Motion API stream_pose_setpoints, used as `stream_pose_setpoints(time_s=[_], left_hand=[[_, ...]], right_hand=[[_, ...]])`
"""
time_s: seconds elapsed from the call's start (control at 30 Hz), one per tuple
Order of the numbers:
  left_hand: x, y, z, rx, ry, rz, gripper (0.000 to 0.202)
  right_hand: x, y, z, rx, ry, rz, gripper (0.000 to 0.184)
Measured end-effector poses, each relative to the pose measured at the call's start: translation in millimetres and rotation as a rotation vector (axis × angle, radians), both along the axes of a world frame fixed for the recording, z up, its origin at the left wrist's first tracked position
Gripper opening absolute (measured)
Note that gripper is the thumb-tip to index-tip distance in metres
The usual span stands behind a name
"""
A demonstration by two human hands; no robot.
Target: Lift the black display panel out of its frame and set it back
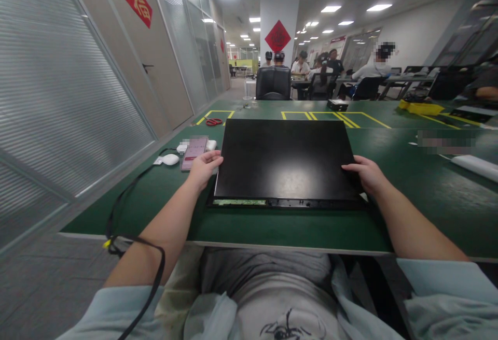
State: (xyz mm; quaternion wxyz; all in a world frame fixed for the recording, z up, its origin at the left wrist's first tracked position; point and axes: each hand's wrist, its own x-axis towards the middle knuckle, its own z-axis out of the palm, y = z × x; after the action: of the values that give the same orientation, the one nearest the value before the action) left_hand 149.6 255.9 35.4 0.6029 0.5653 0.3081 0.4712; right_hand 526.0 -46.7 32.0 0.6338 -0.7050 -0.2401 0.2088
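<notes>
A black, glossy flat display panel (286,156) lies before me, its far edge tilted up from a dark frame (322,203) beneath it. Along the near side of that frame shows a strip of green circuit board (239,202). My left hand (204,168) grips the panel's left edge, thumb and fingers closed on it. At the opposite edge, my right hand (365,174) holds the panel too, with its fingertips on the front face. The undersides of both grips are partly hidden by the panel.
Left of the panel are a phone (194,152), a white rounded device (170,159) and a black cable (116,200). Red scissors (213,122) lie beyond on the green table (412,189). A yellow tray (420,108) and small black box (337,105) stand farther back. Several people sit behind.
</notes>
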Motion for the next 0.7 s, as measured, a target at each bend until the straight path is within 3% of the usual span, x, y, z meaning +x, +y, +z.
stream_pose_setpoints(time_s=[0.27, 0.7], left_hand=[[-1.0, -0.7, -0.9, 0.022, 0.099, 0.007, 0.054], [-1.7, -7.2, 2.3, 0.011, 0.176, -0.025, 0.059]], right_hand=[[-1.4, -0.9, -0.2, -0.070, -0.016, 0.024, 0.035], [-5.4, 0.4, -0.4, -0.164, 0.049, 0.070, 0.025]])
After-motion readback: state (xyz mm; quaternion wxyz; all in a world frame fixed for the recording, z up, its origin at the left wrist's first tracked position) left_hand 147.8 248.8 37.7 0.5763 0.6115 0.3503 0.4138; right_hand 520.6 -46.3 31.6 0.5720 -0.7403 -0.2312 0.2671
